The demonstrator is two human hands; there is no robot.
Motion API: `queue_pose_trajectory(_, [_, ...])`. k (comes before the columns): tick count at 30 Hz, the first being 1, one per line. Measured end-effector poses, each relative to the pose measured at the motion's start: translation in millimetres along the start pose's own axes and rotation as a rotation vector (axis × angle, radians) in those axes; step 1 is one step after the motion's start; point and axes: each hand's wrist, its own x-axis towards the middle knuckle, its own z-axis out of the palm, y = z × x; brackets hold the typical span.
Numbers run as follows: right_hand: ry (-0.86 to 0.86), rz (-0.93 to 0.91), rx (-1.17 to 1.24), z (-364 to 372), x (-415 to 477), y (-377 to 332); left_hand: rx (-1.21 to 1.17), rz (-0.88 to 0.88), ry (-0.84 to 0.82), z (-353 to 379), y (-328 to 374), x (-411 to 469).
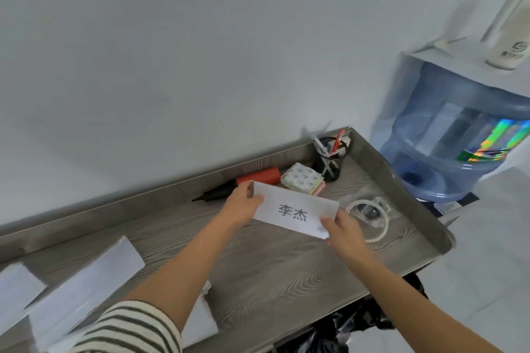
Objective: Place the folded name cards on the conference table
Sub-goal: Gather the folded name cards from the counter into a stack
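White name card (295, 210), long axis left-right, between both hands.

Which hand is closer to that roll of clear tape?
The right hand, holding the name card just beside the tape roll; the left hand grips the card's far end.

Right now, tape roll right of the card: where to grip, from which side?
Take the tape roll from above, pinching across its rim at the near edge. It lies flat on the table, ring open upward, and the right hand is already beside it; the far side is crowded by its clear holder.
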Motion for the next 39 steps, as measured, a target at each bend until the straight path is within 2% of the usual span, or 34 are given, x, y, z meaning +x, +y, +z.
queue_pose_trajectory(4, [-0.005, -0.082, -0.031, -7, 1, -9, -0.031, 0.031, 0.122, 11, 13, -11])
queue_pose_trajectory(8, [-0.023, -0.325, 0.012, -23, -5, -47, 0.034, 0.186, 0.446, -22, 21, -53])
queue_pose_trajectory(11, [-0.138, -0.476, 0.078, -20, -18, -81, 0.036, 0.237, 0.647, -57, 19, -95])
queue_pose_trajectory(15, [-0.318, -0.619, 0.149, 6, -52, -108, -0.020, 0.196, 0.819, -84, 4, -159])
queue_pose_trajectory(20, [-0.496, -0.682, 0.130, 49, -88, -106, 0.019, 0.086, 0.983, -97, -39, -222])
queue_pose_trajectory(23, [-0.557, -0.743, -0.019, 70, -104, -95, 0.041, 0.014, 1.015, -101, -69, -249])
queue_pose_trajectory(26, [-0.551, -0.881, -0.235, 89, -115, -81, 0.046, -0.068, 1.014, -105, -105, -262])
queue_pose_trajectory(30, [-0.449, -0.991, -0.483, 109, -125, -64, 0.075, -0.179, 0.929, -99, -138, -262])
queue_pose_trajectory(35, [-0.276, -1.065, -0.778, 116, -130, -61, -0.118, -0.193, 0.873, -94, -153, -258])
queue_pose_trajectory(39, [-0.281, -1.028, -0.939, 117, -135, -75, -0.104, -0.201, 0.842, -89, -160, -261])
